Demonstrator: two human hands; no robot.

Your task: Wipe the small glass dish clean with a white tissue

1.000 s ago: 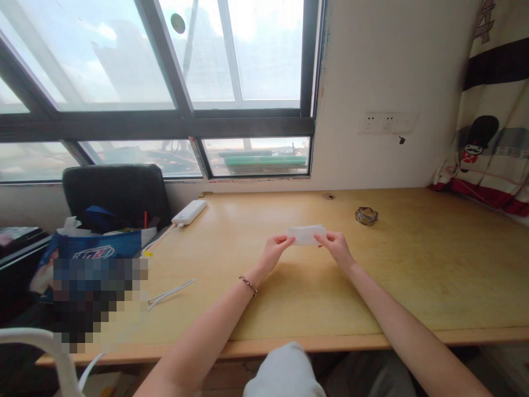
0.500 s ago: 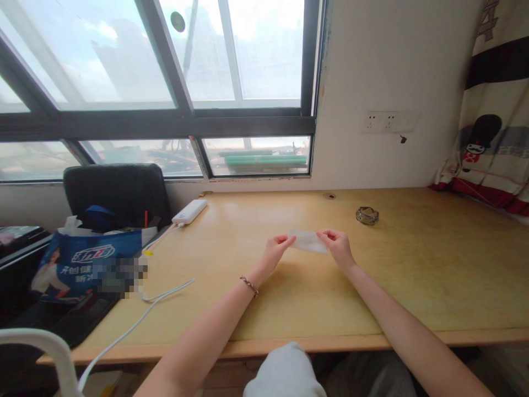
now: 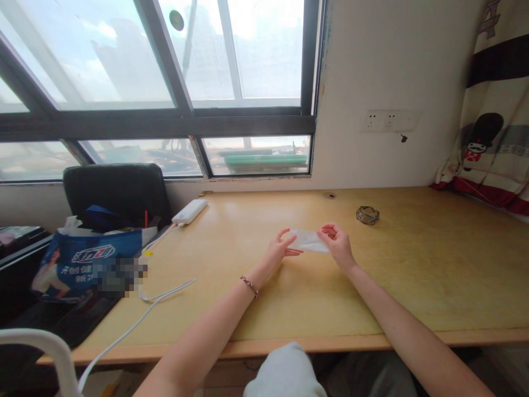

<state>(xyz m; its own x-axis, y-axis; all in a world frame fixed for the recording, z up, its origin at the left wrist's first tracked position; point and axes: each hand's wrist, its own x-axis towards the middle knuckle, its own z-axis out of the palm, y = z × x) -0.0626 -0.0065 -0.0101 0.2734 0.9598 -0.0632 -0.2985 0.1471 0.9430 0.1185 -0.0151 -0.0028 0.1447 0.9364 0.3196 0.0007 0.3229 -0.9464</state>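
A small, whitish, translucent rectangular sheet or packet (image 3: 309, 241) is held up between my two hands, just above the wooden table. My right hand (image 3: 336, 242) pinches its right end between thumb and fingers, with the fingers curled. At the left end is my left hand (image 3: 281, 246), its thumb against the near face and its other fingers spread out around the edge. A braided bracelet circles my left wrist. Whether the piece is paper or a thin plastic bag, I cannot tell.
A glass ashtray-like dish (image 3: 367, 215) sits at the right rear of the wooden table (image 3: 413, 275). At the left edge lies a white power bank (image 3: 189, 212) with a white cable (image 3: 165, 292). A blue bag (image 3: 82, 264) rests on a black chair (image 3: 115, 187).
The fingers of my left hand have opened out from a closed pinch, while the thumb stays at the sheet's left end. My right fingers have lifted slightly.
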